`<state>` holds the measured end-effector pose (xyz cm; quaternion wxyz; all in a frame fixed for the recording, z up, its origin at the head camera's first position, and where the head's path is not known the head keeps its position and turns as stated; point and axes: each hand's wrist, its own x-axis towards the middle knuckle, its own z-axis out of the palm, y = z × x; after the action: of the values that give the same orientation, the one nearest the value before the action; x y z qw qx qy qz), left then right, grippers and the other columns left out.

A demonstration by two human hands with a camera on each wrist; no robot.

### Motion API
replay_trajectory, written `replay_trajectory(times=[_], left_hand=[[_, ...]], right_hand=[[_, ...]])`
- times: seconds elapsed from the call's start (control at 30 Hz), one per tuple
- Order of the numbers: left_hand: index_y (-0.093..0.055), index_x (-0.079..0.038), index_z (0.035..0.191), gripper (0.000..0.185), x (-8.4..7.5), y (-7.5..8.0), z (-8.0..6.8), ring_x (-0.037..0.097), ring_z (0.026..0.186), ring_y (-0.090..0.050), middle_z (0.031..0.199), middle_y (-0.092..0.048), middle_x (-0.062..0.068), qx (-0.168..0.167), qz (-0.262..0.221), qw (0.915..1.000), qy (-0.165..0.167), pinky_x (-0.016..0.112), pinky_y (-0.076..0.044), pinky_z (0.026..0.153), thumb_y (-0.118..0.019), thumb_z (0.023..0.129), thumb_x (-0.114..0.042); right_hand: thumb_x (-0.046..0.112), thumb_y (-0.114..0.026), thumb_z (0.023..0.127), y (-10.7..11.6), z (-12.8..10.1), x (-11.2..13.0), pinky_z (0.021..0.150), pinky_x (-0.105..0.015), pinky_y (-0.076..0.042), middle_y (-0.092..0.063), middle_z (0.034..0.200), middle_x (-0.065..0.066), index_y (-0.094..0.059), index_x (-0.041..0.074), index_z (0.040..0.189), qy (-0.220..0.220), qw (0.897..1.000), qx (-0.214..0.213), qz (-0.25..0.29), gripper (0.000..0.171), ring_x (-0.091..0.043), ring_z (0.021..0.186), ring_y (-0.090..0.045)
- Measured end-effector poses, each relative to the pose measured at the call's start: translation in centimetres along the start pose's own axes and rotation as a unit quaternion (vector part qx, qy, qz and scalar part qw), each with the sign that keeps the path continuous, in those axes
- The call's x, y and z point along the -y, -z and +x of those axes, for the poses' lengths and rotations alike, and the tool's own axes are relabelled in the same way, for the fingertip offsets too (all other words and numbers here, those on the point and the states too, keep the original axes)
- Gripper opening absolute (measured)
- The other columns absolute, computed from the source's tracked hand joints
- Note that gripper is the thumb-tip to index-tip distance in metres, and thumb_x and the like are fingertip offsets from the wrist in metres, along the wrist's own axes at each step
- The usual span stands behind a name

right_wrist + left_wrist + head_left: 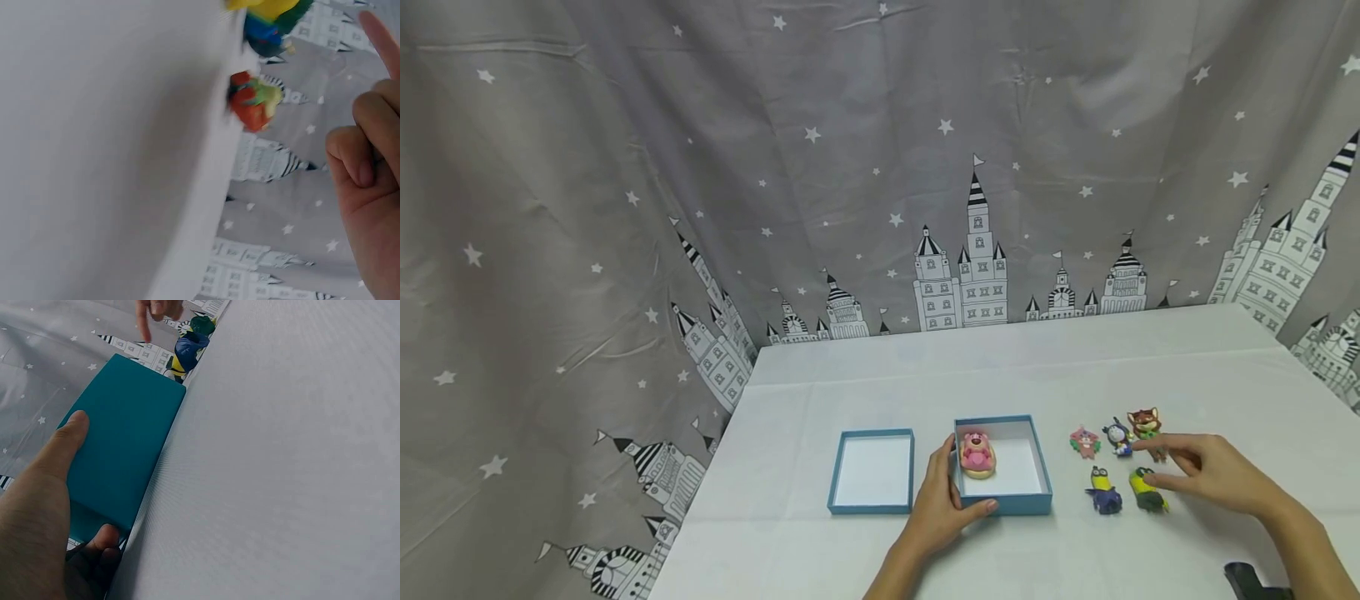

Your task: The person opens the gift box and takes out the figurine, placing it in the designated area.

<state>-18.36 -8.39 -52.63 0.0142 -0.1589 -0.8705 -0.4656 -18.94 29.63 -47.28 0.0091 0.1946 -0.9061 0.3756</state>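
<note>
My left hand (937, 512) grips the near left corner of an open blue box (1026, 503), thumb along its front wall and fingers at its left side. Inside the box, on the left, lies a pink bear figure (977, 455). My right hand (1223, 473) hovers over the toy figures, index finger extended and thumb apart, holding nothing. Under its fingertips are a green and yellow figure (1147, 490) and a fox figure (1144, 422). Beside these lie a blue and white figure (1118, 437), a pink figure with green (1085, 442) and a purple and yellow figure (1103, 491).
The blue-rimmed box lid (872, 509) lies to the left of the box, white inside facing up. A black object (1251, 582) shows at the near right edge. A white cloth covers the table (790, 567); a grey curtain (850, 100) with castles and stars hangs behind.
</note>
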Motion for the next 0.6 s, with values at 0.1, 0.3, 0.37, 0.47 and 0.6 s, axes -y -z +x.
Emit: replay_trajectory(times=[0.1,0.3,0.37,0.47,0.6], left_hand=[[-0.016,-0.015,0.148,0.102,-0.1,0.0,0.0,0.002,0.064,-0.044,0.139,-0.033,0.009,-0.001,0.001,1.0000,-0.005,0.018,-0.042,0.058,-0.073,0.072,-0.052],[-0.016,-0.016,0.148,0.103,-0.1,-0.1,0.0,0.007,0.085,-0.049,0.141,-0.032,0.006,-0.005,0.012,0.9999,-0.002,0.024,-0.045,0.078,-0.070,0.071,-0.057],[-0.015,-0.016,0.148,0.103,0.0,-0.1,0.0,0.006,0.083,-0.049,0.142,-0.032,0.007,-0.004,0.010,0.9999,0.000,0.024,-0.045,0.077,-0.070,0.071,-0.057],[-0.015,-0.016,0.148,0.103,0.0,-0.1,0.0,0.004,0.072,-0.047,0.142,-0.032,0.007,-0.002,0.007,1.0000,0.003,0.022,-0.044,0.069,-0.071,0.071,-0.057],[-0.015,-0.017,0.148,0.103,0.1,-0.1,0.0,0.003,0.070,-0.045,0.142,-0.031,0.008,0.001,0.002,1.0000,0.007,0.020,-0.042,0.066,-0.071,0.071,-0.057]], right_hand=[[0.023,-0.077,0.075,-0.1,0.5,1.0,0.044,-0.024,-0.028,-0.025,0.055,0.014,-0.068,0.015,0.105,0.021,0.999,-0.037,-0.001,0.032,0.001,0.049,-0.025],[0.010,-0.076,0.075,-0.7,2.0,3.5,0.047,-0.023,-0.029,-0.025,0.052,0.012,-0.068,0.019,0.100,0.098,0.991,-0.089,-0.003,0.027,0.002,0.048,-0.024],[0.009,-0.075,0.075,-1.2,2.7,4.4,0.045,-0.022,-0.030,-0.024,0.051,0.012,-0.068,0.020,0.099,0.110,0.989,-0.098,0.001,0.027,0.003,0.047,-0.023],[0.010,-0.074,0.078,-2.2,3.8,5.7,0.041,-0.021,-0.029,-0.025,0.051,0.013,-0.068,0.018,0.100,0.110,0.989,-0.093,0.016,0.024,0.003,0.047,-0.022],[0.019,-0.074,0.079,-4.1,5.2,7.0,0.039,-0.020,-0.028,-0.025,0.052,0.015,-0.068,0.016,0.102,0.092,0.992,-0.080,0.028,0.025,0.002,0.046,-0.022]])
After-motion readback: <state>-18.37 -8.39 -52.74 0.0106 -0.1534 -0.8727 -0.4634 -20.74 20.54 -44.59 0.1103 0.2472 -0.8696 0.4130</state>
